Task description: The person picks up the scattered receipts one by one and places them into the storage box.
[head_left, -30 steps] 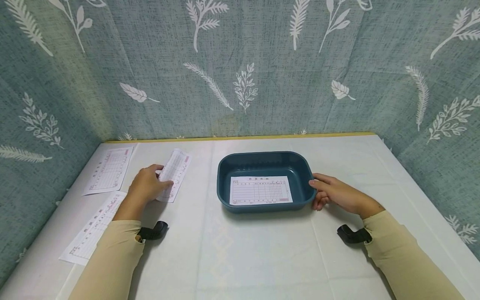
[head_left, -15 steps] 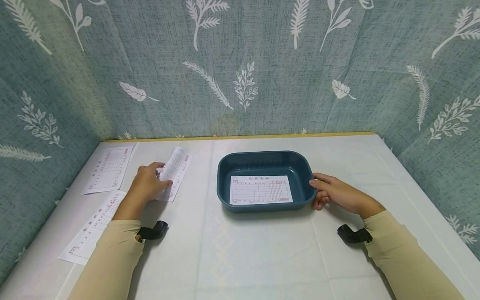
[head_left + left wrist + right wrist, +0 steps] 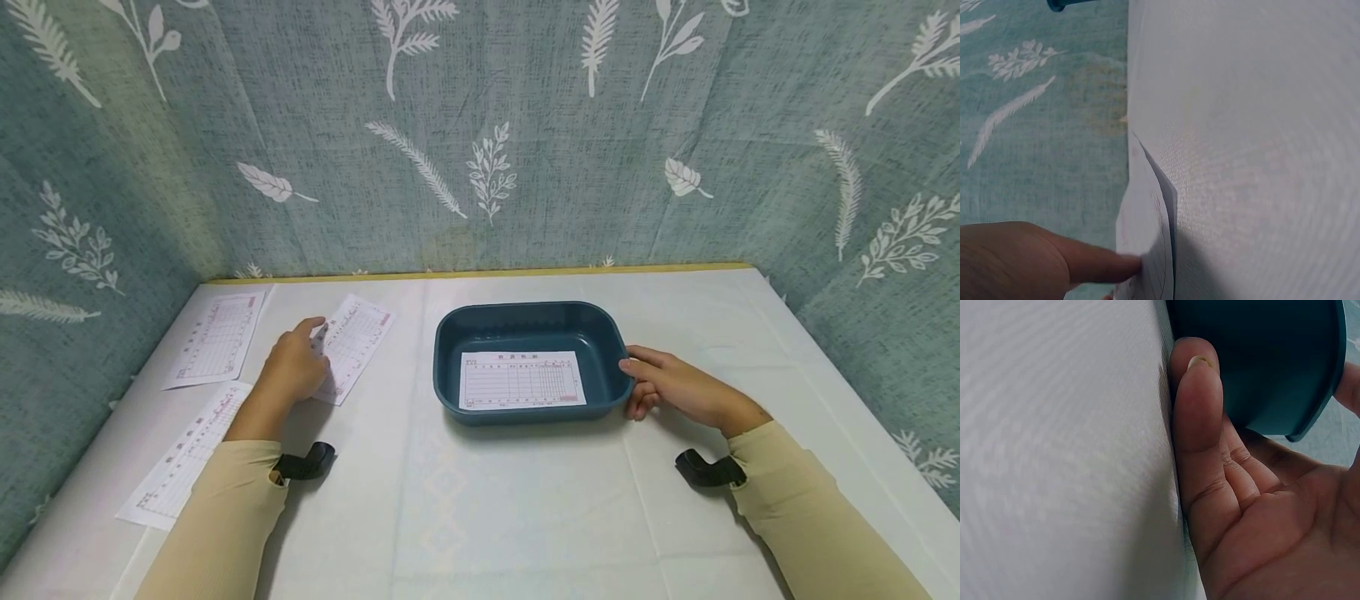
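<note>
swung to the right and flattened since half a second ago, when it was bent over, the printed slip [image 3: 358, 342] lies towards the table's left side, well apart from the tray. the left hand [image 3: 295, 369] pinches its left edge between thumb and forefinger; the left wrist view shows one edge raised slightly off the table [image 3: 525, 508]. two printed sheets [image 3: 217, 340] lie further left, one partly behind the left forearm. the right hand [image 3: 678, 387] grips the right end of the blue tray [image 3: 534, 418], fingers against its outer wall. a ruled form [image 3: 521, 381] lies inside the tray. black straps [image 3: 309, 461] circle both tan sleeves [image 3: 221, 508]. leaf-patterned cloth [image 3: 525, 83] hangs behind.
</note>
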A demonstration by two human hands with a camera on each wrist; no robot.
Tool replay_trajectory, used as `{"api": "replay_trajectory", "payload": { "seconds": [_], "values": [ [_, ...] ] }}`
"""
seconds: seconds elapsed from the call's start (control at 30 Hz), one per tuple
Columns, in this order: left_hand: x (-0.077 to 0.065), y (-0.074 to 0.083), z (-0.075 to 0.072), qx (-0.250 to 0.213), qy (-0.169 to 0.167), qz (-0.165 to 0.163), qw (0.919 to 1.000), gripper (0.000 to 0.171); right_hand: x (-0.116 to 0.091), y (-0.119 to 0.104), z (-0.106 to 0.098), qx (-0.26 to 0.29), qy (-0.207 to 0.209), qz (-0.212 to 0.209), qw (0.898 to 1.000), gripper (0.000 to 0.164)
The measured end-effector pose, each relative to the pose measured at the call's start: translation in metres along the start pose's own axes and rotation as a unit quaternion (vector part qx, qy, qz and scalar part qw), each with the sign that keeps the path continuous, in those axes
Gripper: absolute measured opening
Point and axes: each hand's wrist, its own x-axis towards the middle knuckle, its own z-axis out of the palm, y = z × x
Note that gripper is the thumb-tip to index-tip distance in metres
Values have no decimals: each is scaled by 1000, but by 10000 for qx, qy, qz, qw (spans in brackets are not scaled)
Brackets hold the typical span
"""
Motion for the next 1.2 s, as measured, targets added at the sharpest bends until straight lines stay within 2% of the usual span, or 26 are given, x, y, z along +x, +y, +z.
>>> {"api": "replay_trajectory", "payload": {
  "seconds": [0.13,0.27,0.4,0.83,1.2],
  "values": [
    [-1,2,0,-154,212,-48,9996,65,0,0,0,-13,-3,-19,10000,76],
    [-3,4,-1,-359,596,-72,9975,61,0,0,-1,-50,3,40,10000,78],
    [-3,6,-2,-364,888,-9,9954,54,0,0,-2,-52,33,45,10000,78],
    [-6,10,0,-209,972,-181,9949,42,-1,1,0,3,-29,-67,10000,76],
    [-7,16,0,-289,1265,98,9915,41,1,3,-1,-38,27,21,10000,74]
  ]
}}
